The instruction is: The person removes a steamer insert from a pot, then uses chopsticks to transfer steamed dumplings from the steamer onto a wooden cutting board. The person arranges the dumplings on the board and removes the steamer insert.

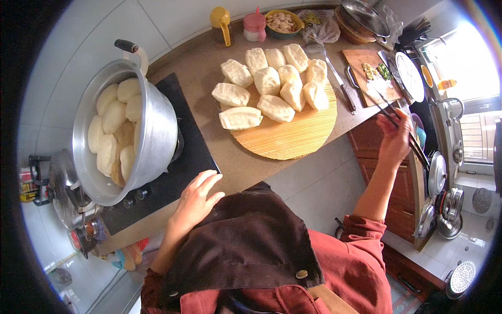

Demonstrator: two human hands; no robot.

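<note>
My right hand [394,135] is raised at the right, shut on a pair of dark chopsticks [419,151] whose thin ends point toward the cutting board. At the counter's front edge, beside the corner of the black gas stove [196,157], my left hand [199,198] is empty with its fingers apart. On the stove stands a large aluminium pot [159,125], holding several pale steamed buns [113,116] on a brownish liner. More buns [275,108] sit in a cluster on a round bamboo mat [288,137] on the counter, its front edge overhanging.
A knife-like tool with a wooden handle [347,98] lies between the mat and a cutting board [355,59] bearing chopped food. Along the wall stand a yellow-lidded jug [220,17], a pink-lidded jar [255,25] and a bowl [302,24]. A metal lid [62,184] leans left of the pot.
</note>
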